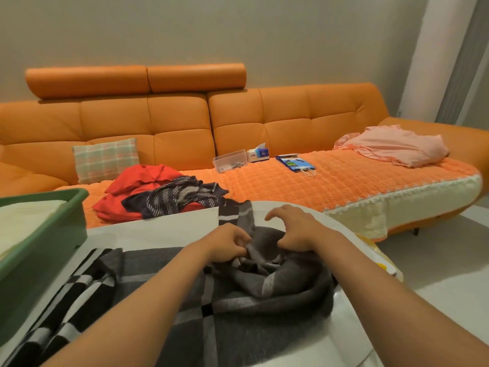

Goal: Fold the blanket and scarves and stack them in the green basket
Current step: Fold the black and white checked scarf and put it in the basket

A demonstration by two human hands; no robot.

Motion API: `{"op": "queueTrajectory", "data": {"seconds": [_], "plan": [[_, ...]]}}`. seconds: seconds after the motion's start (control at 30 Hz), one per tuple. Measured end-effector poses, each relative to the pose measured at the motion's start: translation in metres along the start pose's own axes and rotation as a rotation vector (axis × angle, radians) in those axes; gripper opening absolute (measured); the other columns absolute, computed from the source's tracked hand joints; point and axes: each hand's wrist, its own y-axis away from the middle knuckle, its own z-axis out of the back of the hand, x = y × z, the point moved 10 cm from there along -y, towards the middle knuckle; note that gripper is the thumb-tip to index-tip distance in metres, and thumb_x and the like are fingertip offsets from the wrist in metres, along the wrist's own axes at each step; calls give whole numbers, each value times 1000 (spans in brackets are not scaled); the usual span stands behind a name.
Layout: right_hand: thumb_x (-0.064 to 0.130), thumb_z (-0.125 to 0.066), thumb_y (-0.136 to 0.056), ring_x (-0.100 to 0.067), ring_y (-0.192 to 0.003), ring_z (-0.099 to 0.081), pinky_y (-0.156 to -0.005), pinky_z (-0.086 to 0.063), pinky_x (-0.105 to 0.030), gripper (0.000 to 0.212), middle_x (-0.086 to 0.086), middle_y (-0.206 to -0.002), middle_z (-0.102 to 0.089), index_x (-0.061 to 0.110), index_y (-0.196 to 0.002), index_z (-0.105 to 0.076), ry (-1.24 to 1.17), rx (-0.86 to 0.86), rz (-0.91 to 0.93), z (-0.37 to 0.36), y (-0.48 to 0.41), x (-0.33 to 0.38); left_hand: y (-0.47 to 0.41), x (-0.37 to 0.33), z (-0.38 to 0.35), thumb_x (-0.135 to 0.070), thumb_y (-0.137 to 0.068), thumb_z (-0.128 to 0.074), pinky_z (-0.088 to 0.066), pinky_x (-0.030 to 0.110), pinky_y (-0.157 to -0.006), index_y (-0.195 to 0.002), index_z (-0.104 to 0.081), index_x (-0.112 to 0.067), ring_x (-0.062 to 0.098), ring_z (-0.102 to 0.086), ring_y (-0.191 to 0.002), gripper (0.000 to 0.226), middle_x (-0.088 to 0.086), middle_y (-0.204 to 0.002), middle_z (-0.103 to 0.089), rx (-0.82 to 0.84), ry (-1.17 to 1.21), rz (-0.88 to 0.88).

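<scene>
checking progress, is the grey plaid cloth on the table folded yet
Not folded: the grey plaid cloth lies partly spread on the table, its far end bunched where the left hand and right hand grip it.

The bench lies nearest, with the basket at its left holding what seems a folded blanket. A scarf is spread across the bench's middle, its far end bunched under the left hand and right hand, which sit side by side. Behind the bench runs the sofa, and on its seat, from left to right, are a cushion leaning on the backrest, a pile of cloths just before it, a box, a tissue box just right of that, a bag and, far right, a garment.
</scene>
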Motion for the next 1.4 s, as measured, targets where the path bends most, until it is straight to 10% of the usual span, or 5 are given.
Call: {"op": "queueTrajectory", "data": {"seconds": [0.23,0.43,0.67,1.1,1.4], "plan": [[17,-48,-92,-20,-129,-46,-101,-37,-35,57,1,-148,-50,45,-141,-49,-276,213,127,-35,-4,60,35,-7,20,-6,-88,-67,-51,24,-73,-94,-72,-13,14,-67,-74,11,3,-80,-73,-11,668,-23],[34,-43,-85,-22,-116,-54,-111,-22,-46,49,0,-118,-67,45,-130,-59,262,219,78,-49,-7,53,62,36,38,-16,-96,-54,-49,31,-98,-105,-63,-34,1,-59,-104,22,-16,-111,-64,-339,138,14],[52,-31,-92,-30,-127,-45,-115,-13,-64,53,-9,-130,-55,21,-124,-61,484,40,-271,-10,1,-21,67,78,-7,-60,-99,-34,-17,45,-122,-153,-24,-40,15,-16,-150,59,-13,-163,-12,119,-307,169],[28,-67,-82,-34,-142,-31,-112,-38,-50,88,-6,-161,-21,49,-153,-19,-47,285,-136,-39,28,-15,69,50,69,-20,-88,-54,-41,33,-92,-124,-52,-24,23,-48,-117,36,2,-125,-53,-477,-715,394],[20,-64,-91,-34,-119,-53,-97,-48,-40,59,-14,-141,-40,26,-145,-41,-266,-287,-306,-3,8,-47,38,9,-9,-36,-91,-57,-49,31,-87,-96,-67,-34,11,-59,-95,11,-11,-106,-58,-33,-267,-41]]}}
